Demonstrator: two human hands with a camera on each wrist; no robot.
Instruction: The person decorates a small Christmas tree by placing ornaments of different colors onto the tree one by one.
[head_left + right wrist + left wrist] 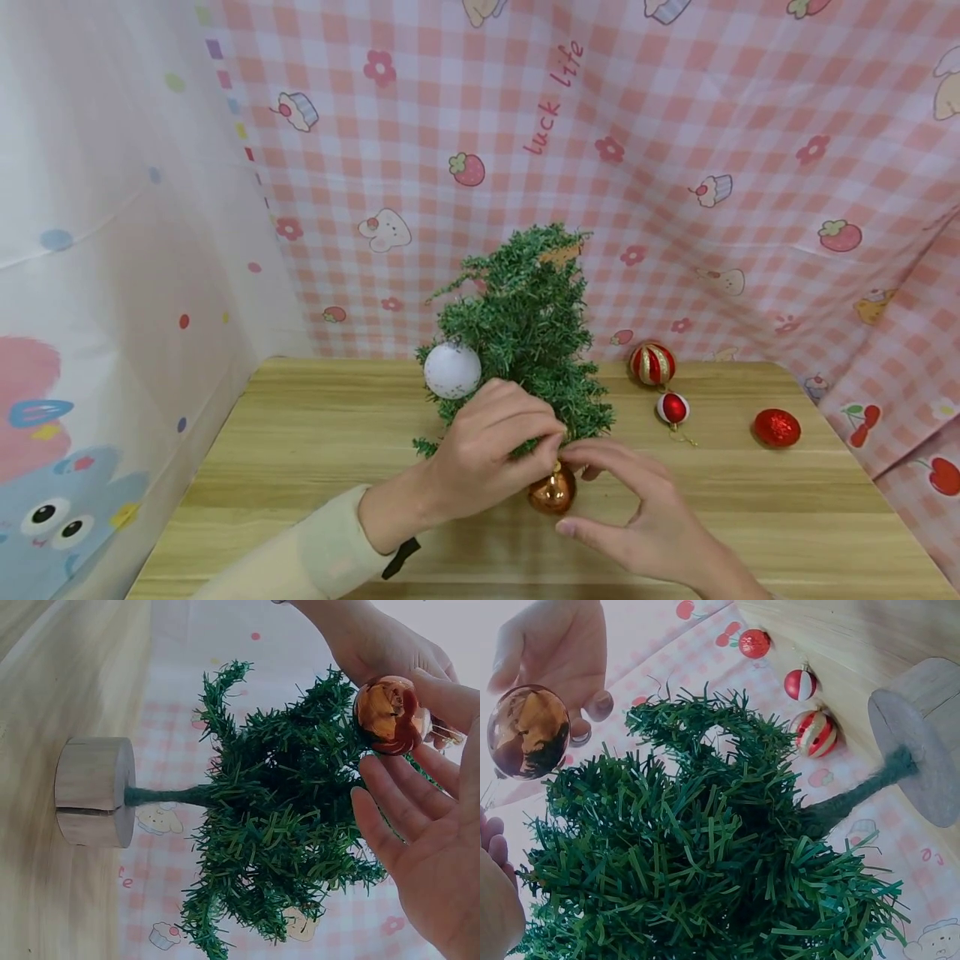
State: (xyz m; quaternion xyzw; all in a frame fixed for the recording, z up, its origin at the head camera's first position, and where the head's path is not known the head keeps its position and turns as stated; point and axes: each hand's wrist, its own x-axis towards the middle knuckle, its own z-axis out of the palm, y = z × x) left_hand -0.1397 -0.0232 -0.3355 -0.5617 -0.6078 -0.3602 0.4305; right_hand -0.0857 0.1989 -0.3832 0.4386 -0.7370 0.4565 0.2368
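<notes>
A shiny copper-coloured Christmas ball (552,492) hangs in front of the small green artificial Christmas tree (525,317). My left hand (491,437) pinches the gold hanging loop (448,734) above the ball's cap. Close on the ball's right side is my right hand (637,508), fingers extended and thumb spread apart, index fingertip near the cap. In the right wrist view its palm faces the ball and its fingers lie loosely beside it. A white ball (452,371) hangs on the tree's left side. The tree's trunk stands in a round wooden base (94,793).
On the wooden table (300,433), to the right, lie a red-and-gold striped ball (652,364), a small red-and-white ball (673,408) with a gold loop, and a glittery red ball (777,427). A pink checked cloth (420,125) hangs behind, and a white patterned one (112,275) at left.
</notes>
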